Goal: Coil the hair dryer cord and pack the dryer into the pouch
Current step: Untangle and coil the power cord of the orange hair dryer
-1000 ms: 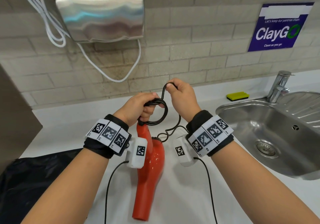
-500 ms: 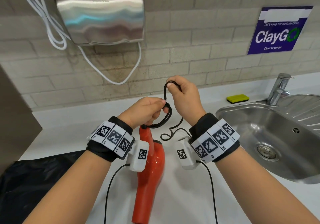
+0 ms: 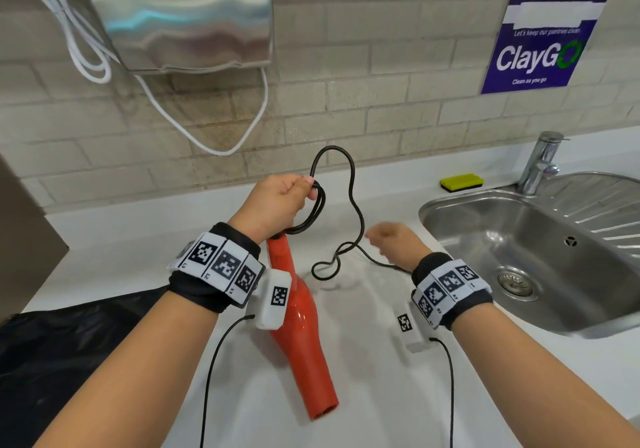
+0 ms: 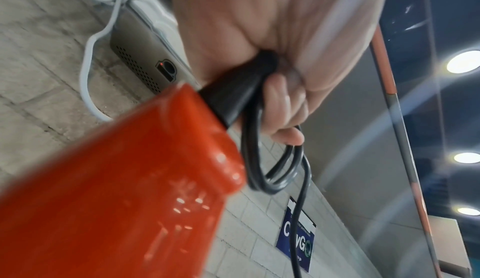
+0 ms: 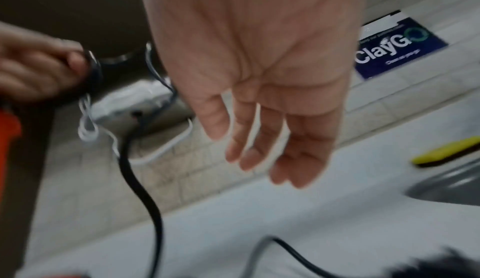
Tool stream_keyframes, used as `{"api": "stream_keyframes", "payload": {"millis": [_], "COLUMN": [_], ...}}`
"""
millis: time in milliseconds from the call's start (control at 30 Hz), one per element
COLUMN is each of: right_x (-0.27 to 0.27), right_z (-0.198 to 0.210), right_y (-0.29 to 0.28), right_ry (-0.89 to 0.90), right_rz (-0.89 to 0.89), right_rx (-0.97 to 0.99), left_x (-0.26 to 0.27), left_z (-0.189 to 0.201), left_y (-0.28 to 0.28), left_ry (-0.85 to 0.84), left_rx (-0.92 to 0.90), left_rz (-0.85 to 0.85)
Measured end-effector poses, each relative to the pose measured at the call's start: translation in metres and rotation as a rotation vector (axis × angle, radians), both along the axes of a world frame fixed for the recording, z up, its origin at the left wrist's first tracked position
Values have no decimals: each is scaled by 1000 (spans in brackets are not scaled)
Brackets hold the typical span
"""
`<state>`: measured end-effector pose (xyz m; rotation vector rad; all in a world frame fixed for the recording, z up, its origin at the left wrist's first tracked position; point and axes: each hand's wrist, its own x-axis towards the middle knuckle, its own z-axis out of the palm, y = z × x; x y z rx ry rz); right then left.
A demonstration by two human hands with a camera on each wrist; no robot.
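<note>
Left hand [image 3: 277,201] fisted in a grip, right hand [image 5: 262,89] open, fingers relaxed.

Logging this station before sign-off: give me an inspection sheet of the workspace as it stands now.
Surface: white counter, bare patches visible.
Job's things: red hair dryer lying on counter; black pouch at left edge.
Clutter: yellow sponge by sink.
Hands: left hand grips cord coils; right hand open, holding nothing.
Cables: dryer cord partly coiled, rest loose.
Surroundings: steel wall dryer, ClayGo sign, tap.
</note>
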<state>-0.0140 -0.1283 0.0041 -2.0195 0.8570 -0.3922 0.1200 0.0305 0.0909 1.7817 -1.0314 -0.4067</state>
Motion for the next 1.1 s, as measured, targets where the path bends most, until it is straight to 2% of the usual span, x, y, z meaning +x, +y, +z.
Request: {"api": "stream_keyframes", "payload": {"millis": [100, 133, 200, 467, 633, 733, 900, 967, 1100], "right_x": [-11, -14, -18, -24, -26, -23, -21, -22, -21], "right_z": [-45, -58, -75, -81, -82, -79, -73, -72, -64], "right_y": [-17, -20, -22, -21, -24, -27, -26, -24, -17], "right_ry": [573, 682, 790, 856, 944, 920, 852, 908, 1007], "right_rz": [0, 2, 8, -49, -41, -19, 22, 48, 146], "right_rx": [-252, -298, -360, -423, -543, -570, -549, -553, -416], "left_x": [-4, -6, -8, -12, -15, -18, -21, -21, -17], "left_z": [0, -1, 0, 0, 2, 3, 4, 4, 2], "left_y": [-2, -3, -5, -8, -11, -13, -16, -17, -20], "left_ry": [29, 26, 21, 13, 5, -3, -7, -12, -9], "left_rx": [-8, -4, 3, 17, 44, 46, 58, 67, 63], "left_rz": [-14, -15, -8, -1, -8, -12, -10, -7, -10]}}
